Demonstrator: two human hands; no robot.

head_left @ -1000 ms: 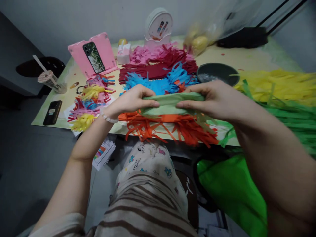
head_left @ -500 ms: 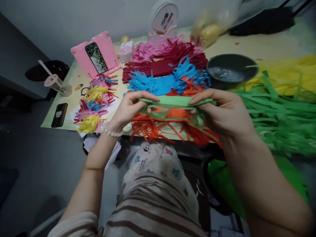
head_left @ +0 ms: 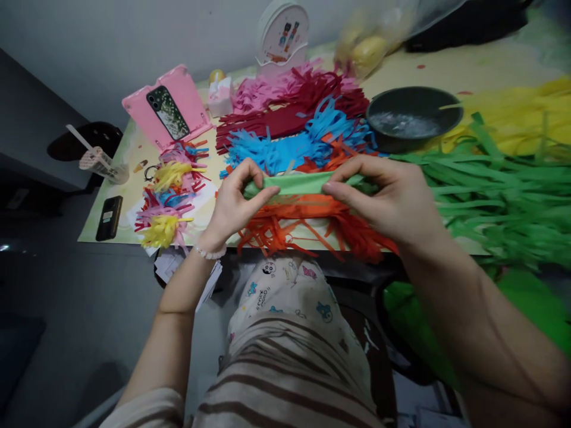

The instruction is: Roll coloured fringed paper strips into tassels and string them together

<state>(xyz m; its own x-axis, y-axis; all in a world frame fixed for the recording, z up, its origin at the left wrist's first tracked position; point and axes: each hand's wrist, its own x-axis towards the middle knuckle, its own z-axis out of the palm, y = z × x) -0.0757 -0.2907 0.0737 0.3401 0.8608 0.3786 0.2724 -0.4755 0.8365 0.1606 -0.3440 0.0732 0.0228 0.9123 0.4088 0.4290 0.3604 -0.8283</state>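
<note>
Between my two hands a light green fabric strip (head_left: 300, 183) is stretched level above the table's front edge. My left hand (head_left: 238, 193) pinches its left end, and my right hand (head_left: 379, 193) grips the right end between thumb and fingers. Just under the strip lies orange fringed fabric (head_left: 285, 229), its strands hanging over the edge. Behind it spreads blue fringed fabric (head_left: 285, 151), then dark red fringe (head_left: 285, 119) and pink fringe (head_left: 263, 89). A heap of green fringe (head_left: 482, 196) lies beside my right hand.
At the left are a colourful tassel bundle (head_left: 167, 196), a dark phone (head_left: 109, 218), a plastic cup with a straw (head_left: 104, 165) and a pink stand holding a phone (head_left: 167, 112). A dark bowl (head_left: 413, 119) sits behind my right hand, near yellow fringe (head_left: 526, 113).
The green strip was held open with a gap beneath its top band; now it is flattened into one narrow band. My left fingers have curled inward, and the view has shifted slightly.
</note>
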